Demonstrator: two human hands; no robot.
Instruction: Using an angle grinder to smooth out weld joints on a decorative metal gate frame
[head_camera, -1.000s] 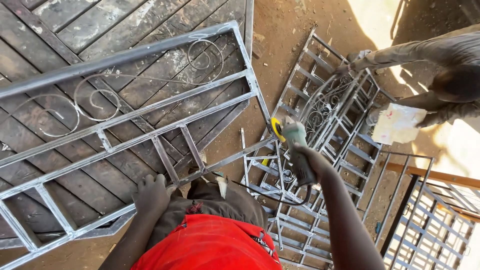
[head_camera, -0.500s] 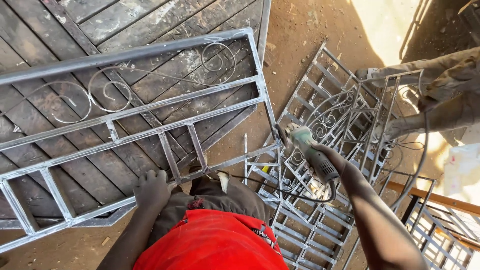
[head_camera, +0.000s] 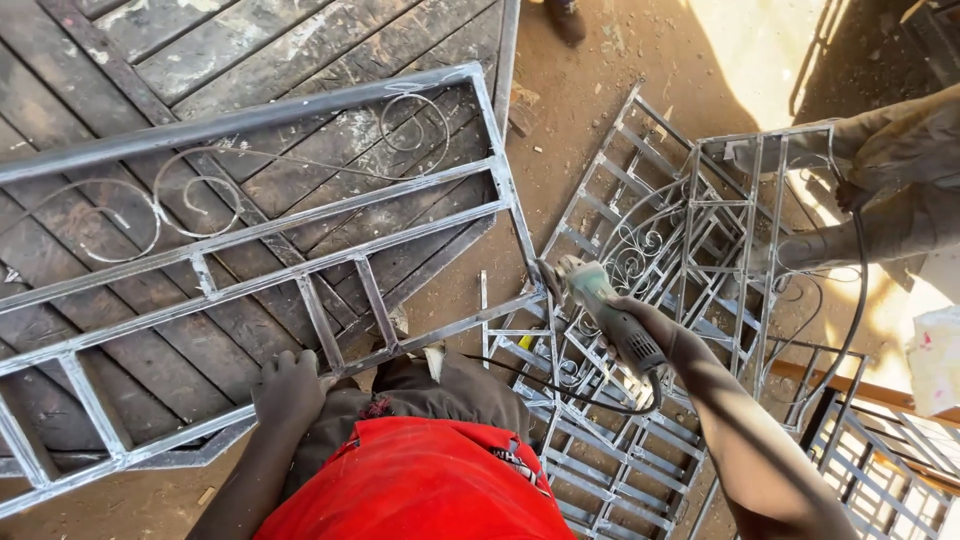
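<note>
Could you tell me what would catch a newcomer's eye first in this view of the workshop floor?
Most striking is the long grey metal frame with curled scrollwork, lying across dark boards on the left, with the left hand gripping its lower bar. Right of centre, the right hand holds an angle grinder over a stack of grilles on the dirt. At the bottom, the person's red shirt stands out.

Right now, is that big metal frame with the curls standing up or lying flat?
Tilted, not flat: the metal frame has its near edge gripped by the left hand. The right hand holds a grinder beside it.
</note>
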